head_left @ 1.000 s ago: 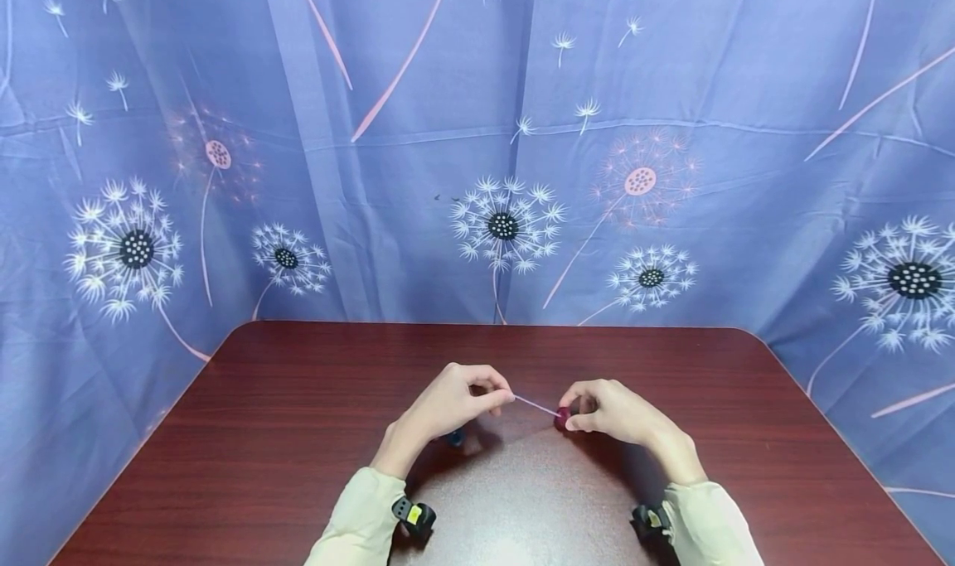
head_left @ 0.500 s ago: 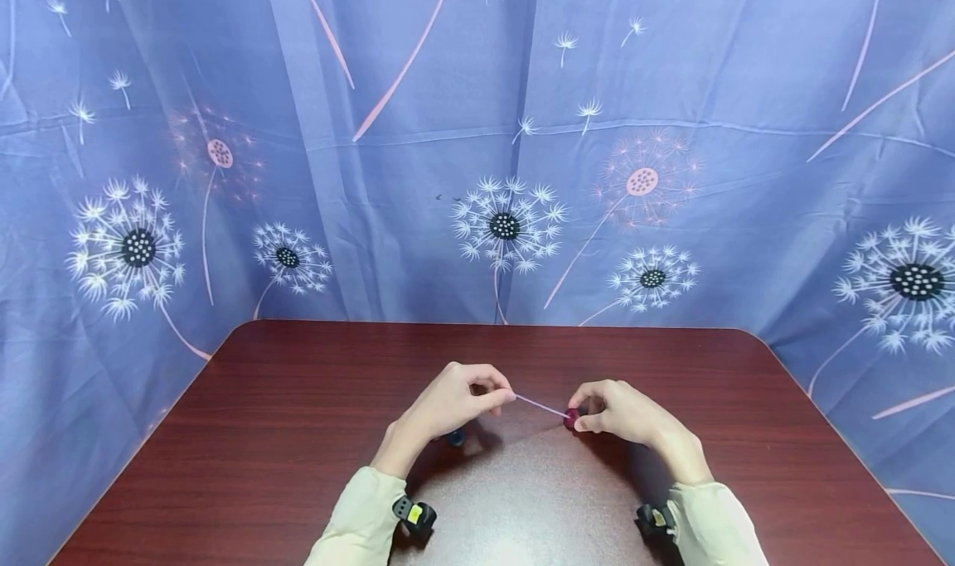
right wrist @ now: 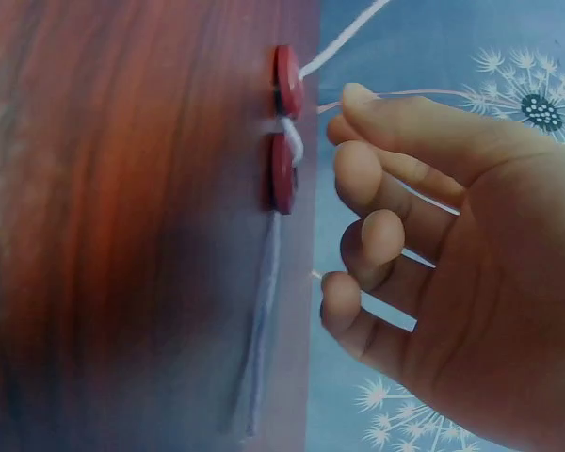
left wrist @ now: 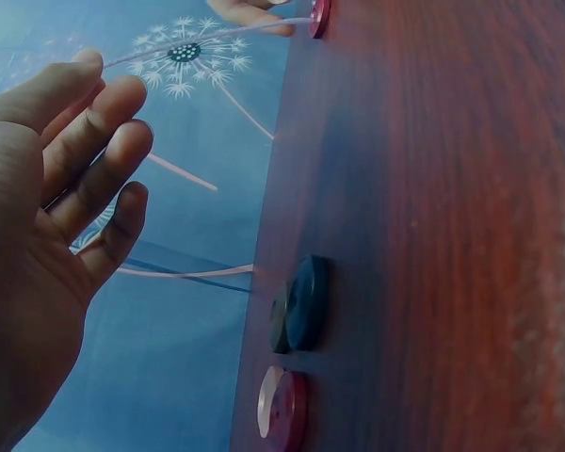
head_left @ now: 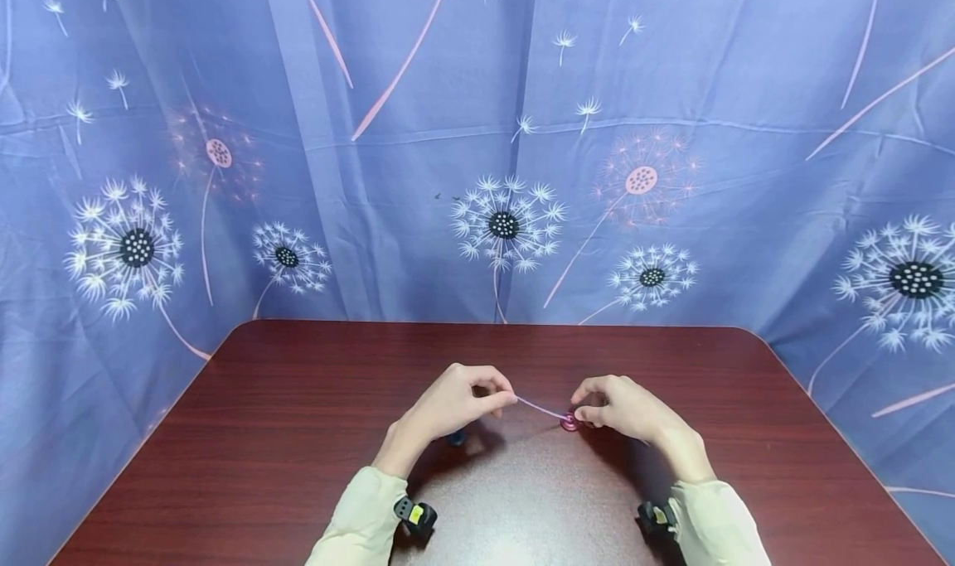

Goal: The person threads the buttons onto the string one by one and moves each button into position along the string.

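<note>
My left hand pinches one end of a thin pale purple cord between thumb and forefinger. The cord slopes down to the right, to a red button on the table. In the right wrist view it runs through two red buttons, an upper button and a lower button, and its loose tail trails beyond them. My right hand is just beside the buttons, fingers loosely bent and holding nothing. In the left wrist view the cord stretches away from the left fingertips.
Below the left hand, a dark blue button and a darker button lie together on the reddish-brown table. Close by are another red button and a pale button. A blue dandelion-print curtain hangs behind the table.
My right hand drew the red button slightly right along the cord, then let go and lifted its fingers off. The button now lies on the table and the cord sags slightly. The left hand stayed still.
</note>
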